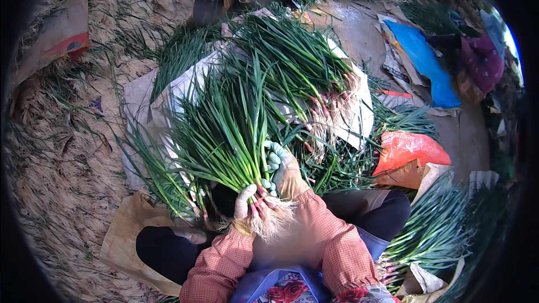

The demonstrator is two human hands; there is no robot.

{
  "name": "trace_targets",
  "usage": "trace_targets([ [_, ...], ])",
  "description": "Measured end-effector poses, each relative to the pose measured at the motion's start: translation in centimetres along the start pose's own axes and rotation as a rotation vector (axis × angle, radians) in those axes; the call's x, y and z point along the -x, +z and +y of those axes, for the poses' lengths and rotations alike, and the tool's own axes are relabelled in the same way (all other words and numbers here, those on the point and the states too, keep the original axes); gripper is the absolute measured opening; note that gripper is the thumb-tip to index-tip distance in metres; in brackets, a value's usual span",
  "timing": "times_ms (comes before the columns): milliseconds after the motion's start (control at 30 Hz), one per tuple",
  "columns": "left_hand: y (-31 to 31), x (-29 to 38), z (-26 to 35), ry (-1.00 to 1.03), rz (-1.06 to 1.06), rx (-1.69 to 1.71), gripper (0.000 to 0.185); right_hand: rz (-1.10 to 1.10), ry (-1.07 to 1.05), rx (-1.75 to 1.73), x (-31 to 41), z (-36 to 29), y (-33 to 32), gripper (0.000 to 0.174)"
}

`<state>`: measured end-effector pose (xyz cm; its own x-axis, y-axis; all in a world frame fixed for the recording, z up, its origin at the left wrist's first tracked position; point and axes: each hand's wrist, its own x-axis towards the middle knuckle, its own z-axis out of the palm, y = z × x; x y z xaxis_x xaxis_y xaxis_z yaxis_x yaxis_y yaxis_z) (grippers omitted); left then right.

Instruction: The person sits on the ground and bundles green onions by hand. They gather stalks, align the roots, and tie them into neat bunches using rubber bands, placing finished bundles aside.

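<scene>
A bunch of spring onions fans out before me, green leaves pointing away and pinkish bulbs with pale roots towards my lap. My left hand, in a stained glove, is shut around the stems just above the bulbs. Its greenish fingertips show on the bunch's right side. Against the right side of the stems is my right hand, also gloved, its fingers curled; whether it grips any stalk is hidden. Beyond, a larger heap of spring onions lies on white sacking. A few loose spring onions lie left of the bunch.
Dry root trimmings cover the ground at left. A red plastic sheet and more spring onions lie at my right. Farther off are a blue sheet and a person in a purple sleeve. My crossed legs flank the bunch.
</scene>
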<state>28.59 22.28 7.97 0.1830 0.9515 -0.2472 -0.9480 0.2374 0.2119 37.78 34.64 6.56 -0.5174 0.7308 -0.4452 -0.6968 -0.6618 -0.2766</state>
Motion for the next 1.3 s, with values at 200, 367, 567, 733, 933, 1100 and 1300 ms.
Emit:
trace_targets([
  [200,2.1,-0.6,-1.2,0.08,0.11,-0.002,0.024,0.272,-0.259,-0.014,-6.6,0.4,-1.3,0.021],
  [367,3.0,-0.5,-1.1,0.134,0.176,0.088,0.022,0.241,-0.37,0.133,-6.9,1.2,-1.3,0.011],
  [567,2.4,-1.3,-0.7,0.195,0.199,-0.131,0.025,0.241,-0.513,0.333,-9.4,1.3,-3.6,0.01],
  [733,1.8,-1.3,-0.2,0.229,0.295,-0.201,0.023,0.311,-0.524,0.368,-8.8,1.2,-1.9,0.013],
  [933,3.0,0.7,0.5,0.148,0.07,0.089,0.025,0.279,-0.477,0.163,-4.3,-1.4,2.0,0.014],
  [1100,2.7,1.5,0.3,0.137,0.111,0.032,0.028,0.232,-0.501,0.645,-4.1,-4.8,-5.4,0.018],
  [1300,0.9,1.5,1.0,0.149,0.21,0.019,0.025,-0.272,0.037,2.164,6.3,-6.4,-0.3,0.061],
])
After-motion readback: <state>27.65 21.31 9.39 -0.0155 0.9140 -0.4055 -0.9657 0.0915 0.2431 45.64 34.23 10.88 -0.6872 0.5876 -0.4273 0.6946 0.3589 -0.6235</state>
